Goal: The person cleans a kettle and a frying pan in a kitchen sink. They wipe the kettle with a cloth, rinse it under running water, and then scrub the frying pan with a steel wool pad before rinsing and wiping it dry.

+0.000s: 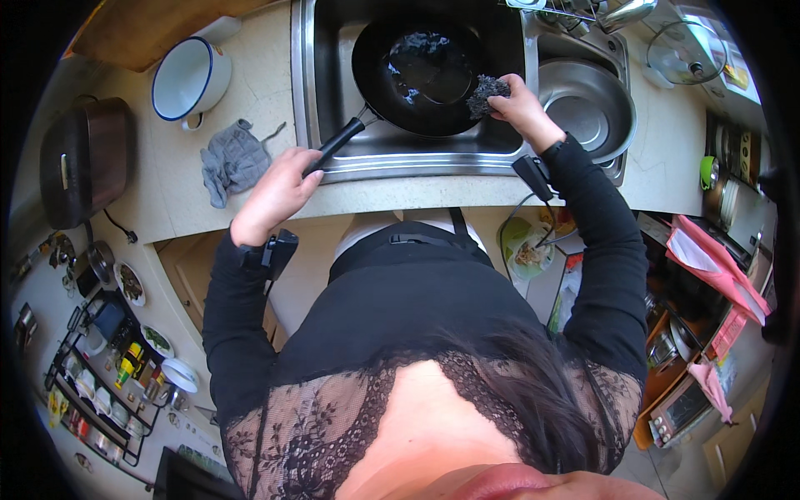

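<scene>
A dark wok [431,81] with a little water in its bottom rests in the large basin of a stainless steel sink [412,164]. Its black handle [340,140] points toward the front left, and my left hand [281,187] is closed around the end of it. In my right hand [524,112] is a grey steel wool scrubber [486,95], pinched between thumb and fingers at the wok's right rim. Whether the scrubber touches the metal I cannot tell. A metal basin [587,109] sits over the smaller sink bowl, beside my right wrist.
Left of the sink lie a crumpled grey cloth [237,159] and a white enamel pot [190,78] with a blue rim. Farther left stands a dark electric appliance [87,162]. A glass lid [687,53] is at the back right. A cable [507,219] hangs near my right wrist.
</scene>
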Available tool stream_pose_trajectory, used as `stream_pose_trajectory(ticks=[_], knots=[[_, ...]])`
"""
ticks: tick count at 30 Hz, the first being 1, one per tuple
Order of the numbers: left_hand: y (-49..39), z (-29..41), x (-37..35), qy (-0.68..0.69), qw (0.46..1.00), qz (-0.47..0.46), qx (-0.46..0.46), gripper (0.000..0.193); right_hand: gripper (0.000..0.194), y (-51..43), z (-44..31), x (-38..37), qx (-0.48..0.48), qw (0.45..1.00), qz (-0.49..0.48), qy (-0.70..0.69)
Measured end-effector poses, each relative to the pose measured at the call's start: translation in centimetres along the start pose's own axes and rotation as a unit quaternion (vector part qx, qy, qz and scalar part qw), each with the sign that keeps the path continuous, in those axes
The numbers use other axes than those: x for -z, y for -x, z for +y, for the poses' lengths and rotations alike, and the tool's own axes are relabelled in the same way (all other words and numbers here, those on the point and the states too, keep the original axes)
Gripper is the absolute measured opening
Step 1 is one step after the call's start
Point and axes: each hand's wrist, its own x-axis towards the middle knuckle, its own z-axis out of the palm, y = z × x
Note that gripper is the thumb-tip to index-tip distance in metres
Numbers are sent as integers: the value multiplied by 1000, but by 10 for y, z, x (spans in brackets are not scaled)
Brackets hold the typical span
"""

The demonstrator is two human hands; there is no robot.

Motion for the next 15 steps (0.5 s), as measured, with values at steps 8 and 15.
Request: stream_pose_trajectory(ticks=[8, 15], knots=[[-27, 0, -56, -88, 986, 138, 7, 34, 44, -36, 30, -14, -43, 999, -25, 0], [-64, -4, -70, -147, 982, 101, 57, 47, 42, -105, 59, -39, 83, 968, -17, 238]])
